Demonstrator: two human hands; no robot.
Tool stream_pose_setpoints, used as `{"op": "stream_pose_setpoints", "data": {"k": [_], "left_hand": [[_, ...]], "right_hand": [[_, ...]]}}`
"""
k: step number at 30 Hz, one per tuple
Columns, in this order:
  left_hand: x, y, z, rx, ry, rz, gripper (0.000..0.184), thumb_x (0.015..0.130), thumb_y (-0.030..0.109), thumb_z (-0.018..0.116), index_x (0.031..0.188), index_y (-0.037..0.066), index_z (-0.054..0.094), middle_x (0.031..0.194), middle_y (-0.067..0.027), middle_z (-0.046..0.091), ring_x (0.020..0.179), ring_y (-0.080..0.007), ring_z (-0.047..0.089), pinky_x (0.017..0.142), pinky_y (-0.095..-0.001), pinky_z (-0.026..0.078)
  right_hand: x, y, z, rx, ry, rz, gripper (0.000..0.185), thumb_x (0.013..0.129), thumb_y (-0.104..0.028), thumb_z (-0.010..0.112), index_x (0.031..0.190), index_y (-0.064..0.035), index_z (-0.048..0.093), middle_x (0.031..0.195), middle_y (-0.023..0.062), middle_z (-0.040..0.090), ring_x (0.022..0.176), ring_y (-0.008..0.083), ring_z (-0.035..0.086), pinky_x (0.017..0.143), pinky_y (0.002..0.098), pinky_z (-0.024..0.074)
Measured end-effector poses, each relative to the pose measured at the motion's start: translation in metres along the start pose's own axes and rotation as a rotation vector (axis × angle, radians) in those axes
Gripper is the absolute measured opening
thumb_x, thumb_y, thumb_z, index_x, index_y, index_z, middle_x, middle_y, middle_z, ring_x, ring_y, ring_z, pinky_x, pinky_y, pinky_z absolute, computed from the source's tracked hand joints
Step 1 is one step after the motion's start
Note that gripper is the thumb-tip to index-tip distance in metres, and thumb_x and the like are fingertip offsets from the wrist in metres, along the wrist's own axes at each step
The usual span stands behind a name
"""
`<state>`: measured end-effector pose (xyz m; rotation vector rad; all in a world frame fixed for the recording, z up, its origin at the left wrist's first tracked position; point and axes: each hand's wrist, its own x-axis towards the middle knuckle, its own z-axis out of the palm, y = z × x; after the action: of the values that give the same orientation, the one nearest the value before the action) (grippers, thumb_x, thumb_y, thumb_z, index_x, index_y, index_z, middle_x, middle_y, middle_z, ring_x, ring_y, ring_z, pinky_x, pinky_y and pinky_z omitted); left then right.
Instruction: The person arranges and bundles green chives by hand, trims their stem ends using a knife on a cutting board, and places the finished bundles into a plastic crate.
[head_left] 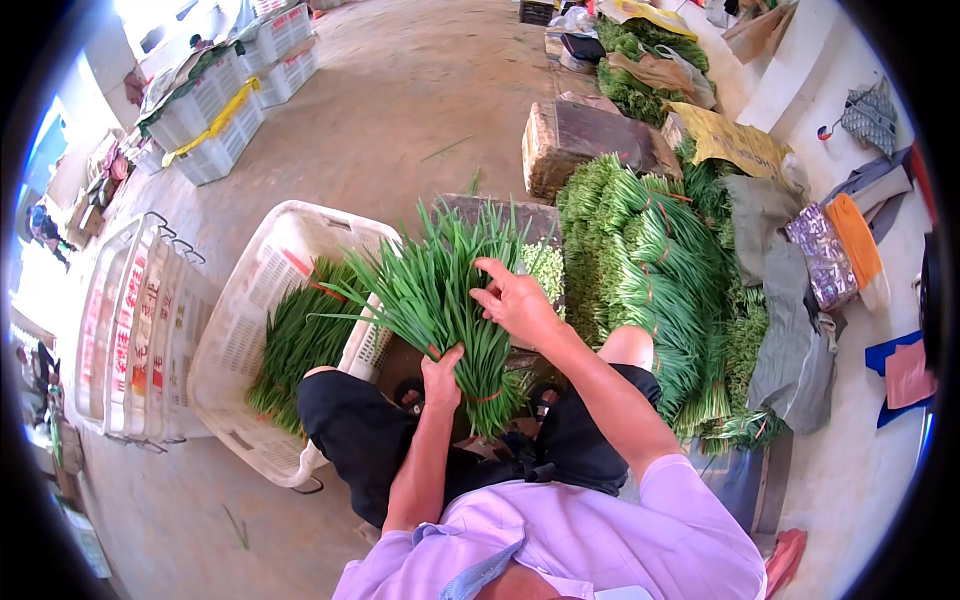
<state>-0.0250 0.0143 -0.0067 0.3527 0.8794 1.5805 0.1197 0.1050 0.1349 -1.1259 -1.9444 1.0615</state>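
Note:
A large bundle of green chives (pixel 440 290) stands tilted between my knees, its leaf tips fanned out away from me and a red band (pixel 484 398) around its lower end. My left hand (pixel 441 377) grips the bundle's near left side, partly wrapped round the stalks. At the right side of the leaves is my right hand (pixel 517 303), fingers apart and slightly bent, its fingertips at the leaves. To the left, a white plastic crate (pixel 215 375) contains more banded chives (pixel 300 350).
Stacked white crates (pixel 125 330) stand at far left, others (pixel 215 125) at upper left. On my right lie piled chive bundles (pixel 670 290) beside a worn box (pixel 600 140). Grey sacking (pixel 795 345) and a yellow sack (pixel 735 140) border the pile near the wall.

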Motion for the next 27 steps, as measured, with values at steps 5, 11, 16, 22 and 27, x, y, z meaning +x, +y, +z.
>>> {"op": "stream_pose_setpoints", "data": {"k": [5,11,16,22,27], "left_hand": [[-0.001,-0.001,0.000,0.014,-0.011,-0.021,0.038,0.085,-0.002,0.063,0.123,0.000,0.061,0.113,-0.0078,0.067,0.097,-0.0211,0.067,0.089,-0.0379,0.054],[-0.003,0.004,0.003,0.029,-0.011,-0.029,0.038,0.085,-0.003,0.064,0.123,0.000,0.061,0.112,-0.0086,0.068,0.095,-0.0217,0.068,0.086,-0.0382,0.056],[-0.003,0.002,0.002,0.011,-0.023,-0.023,0.037,0.084,-0.003,0.065,0.122,-0.001,0.062,0.109,-0.0090,0.069,0.092,-0.0218,0.069,0.084,-0.0378,0.057],[-0.001,-0.001,0.000,0.016,-0.024,-0.014,0.036,0.083,-0.003,0.066,0.120,-0.001,0.062,0.109,-0.0085,0.069,0.091,-0.0210,0.068,0.084,-0.0372,0.056],[-0.002,-0.002,0.000,0.021,-0.012,-0.022,0.037,0.082,-0.002,0.067,0.119,-0.001,0.062,0.109,-0.0078,0.069,0.091,-0.0205,0.067,0.085,-0.0367,0.055]], "right_hand": [[-0.002,-0.005,-0.002,-0.053,-0.010,-0.064,0.034,0.095,-0.013,0.066,0.126,-0.0059,0.054,0.067,0.0157,0.065,0.057,0.0231,0.066,0.054,0.0366,0.0515],[0.002,0.009,0.003,0.013,-0.026,-0.024,0.029,0.095,-0.014,0.067,0.121,-0.0042,0.059,0.069,0.0077,0.065,0.056,0.0140,0.063,0.051,0.0301,0.0505],[0.002,-0.003,-0.001,-0.013,-0.027,0.062,0.029,0.095,-0.015,0.067,0.120,-0.0034,0.059,0.069,0.0089,0.066,0.056,0.0152,0.066,0.050,0.0298,0.0501],[0.005,-0.009,-0.003,0.000,-0.030,0.093,0.027,0.094,-0.014,0.065,0.116,0.0014,0.057,0.068,0.0148,0.067,0.057,0.0222,0.068,0.056,0.0353,0.0539],[0.008,0.002,-0.002,0.045,-0.042,0.143,0.019,0.096,-0.015,0.065,0.109,-0.0005,0.060,0.070,0.0080,0.067,0.057,0.0123,0.065,0.048,0.0281,0.0509]]}}
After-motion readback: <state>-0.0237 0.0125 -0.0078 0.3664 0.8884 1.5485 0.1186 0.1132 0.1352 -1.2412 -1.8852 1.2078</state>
